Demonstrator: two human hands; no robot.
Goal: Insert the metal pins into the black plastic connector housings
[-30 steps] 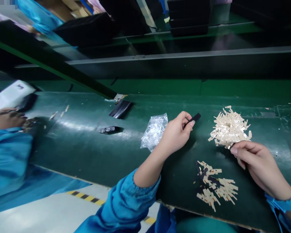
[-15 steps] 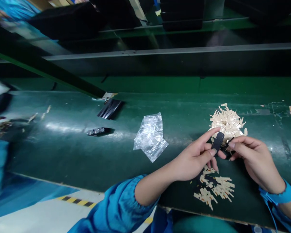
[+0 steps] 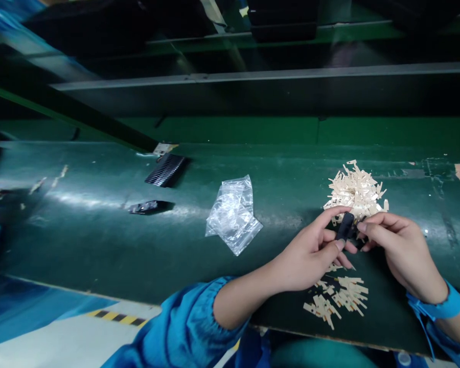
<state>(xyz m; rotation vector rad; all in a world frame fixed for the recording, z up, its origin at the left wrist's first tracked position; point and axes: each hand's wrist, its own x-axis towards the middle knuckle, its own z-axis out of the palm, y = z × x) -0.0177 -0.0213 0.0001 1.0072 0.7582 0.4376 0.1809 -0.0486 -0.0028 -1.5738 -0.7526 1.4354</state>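
Factory assembly line: long green conveyor belt (image 3: 138, 245), heaped small beige parts (image 3: 355, 190), blue work sleeves (image 3: 184, 332).

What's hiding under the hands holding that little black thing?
Below the left hand and right hand, which hold the black piece, a small pile of beige strips lies on the green belt. The hands cover the pile's far edge.

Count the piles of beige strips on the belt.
2: larger pile beyond the right hand, smaller pile by the near edge, partly hidden under the left hand.
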